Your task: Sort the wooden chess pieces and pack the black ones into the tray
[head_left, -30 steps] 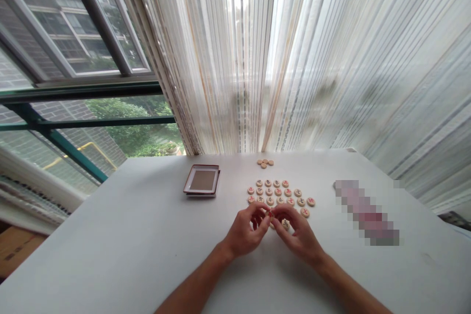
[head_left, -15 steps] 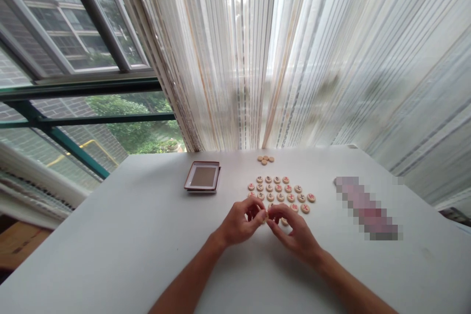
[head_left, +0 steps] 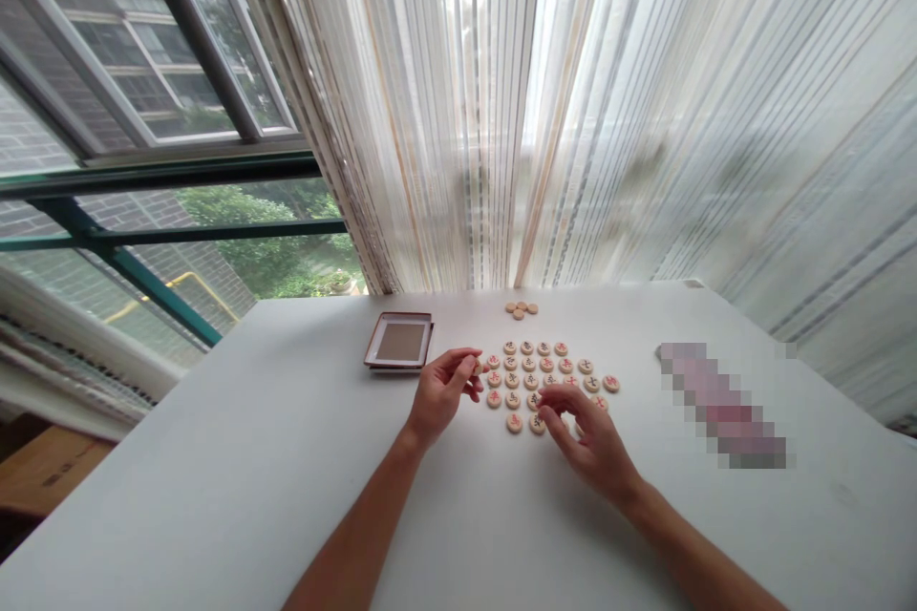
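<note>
Several round wooden chess pieces [head_left: 545, 372] with red or black characters lie in rows on the white table [head_left: 250, 458]. My left hand [head_left: 442, 389] is at the left end of the rows, its thumb and fingers pinched on one wooden piece [head_left: 477, 367]. My right hand [head_left: 587, 439] rests at the near right of the rows, fingers curled over the nearest pieces; whether it holds one is hidden. Two loose pieces [head_left: 524, 422] lie just in front of the rows, between my hands.
An open shallow box [head_left: 399, 346] with a brown rim sits left of the pieces. A small cluster of blank pieces [head_left: 521, 308] lies by the sheer curtain [head_left: 573, 115]. A blurred-out object [head_left: 720, 404] lies to the right. A window is at left.
My hands were together over the near pieces. The left hand has moved left and away with a piece in its fingers. The right hand stayed near the front row.
</note>
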A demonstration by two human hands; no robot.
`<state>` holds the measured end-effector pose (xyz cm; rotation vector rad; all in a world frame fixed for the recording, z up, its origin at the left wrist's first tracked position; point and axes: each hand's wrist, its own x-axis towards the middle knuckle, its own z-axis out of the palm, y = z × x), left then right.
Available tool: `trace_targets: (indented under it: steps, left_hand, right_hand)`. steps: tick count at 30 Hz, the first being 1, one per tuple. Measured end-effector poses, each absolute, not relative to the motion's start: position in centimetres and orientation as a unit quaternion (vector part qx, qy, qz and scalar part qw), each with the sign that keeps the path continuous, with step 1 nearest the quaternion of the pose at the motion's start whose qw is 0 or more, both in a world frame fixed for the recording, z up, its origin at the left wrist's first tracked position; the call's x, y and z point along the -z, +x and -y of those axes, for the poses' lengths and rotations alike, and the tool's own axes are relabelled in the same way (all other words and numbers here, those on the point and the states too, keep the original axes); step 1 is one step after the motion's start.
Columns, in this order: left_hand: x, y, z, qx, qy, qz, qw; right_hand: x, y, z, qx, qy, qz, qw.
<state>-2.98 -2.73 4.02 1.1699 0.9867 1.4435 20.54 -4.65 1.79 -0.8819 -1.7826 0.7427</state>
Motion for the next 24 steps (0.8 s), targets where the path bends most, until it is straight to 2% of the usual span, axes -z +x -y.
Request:
trace_targets:
  steps: [14, 24]
  left_hand:
    - [-3.5, -0.4, 4.5, -0.477, 0.55, -0.376, 0.574]
    - [-3.5, 0.3, 5.0, -0.479, 0.547, -0.383, 0.57]
  right_hand:
    - [-2.1, 20.3, 4.8, -0.298, -0.355, 0.745, 0.48]
    - [-2.7, 19.9, 5.1, -0.29, -0.334, 0.774, 0.453]
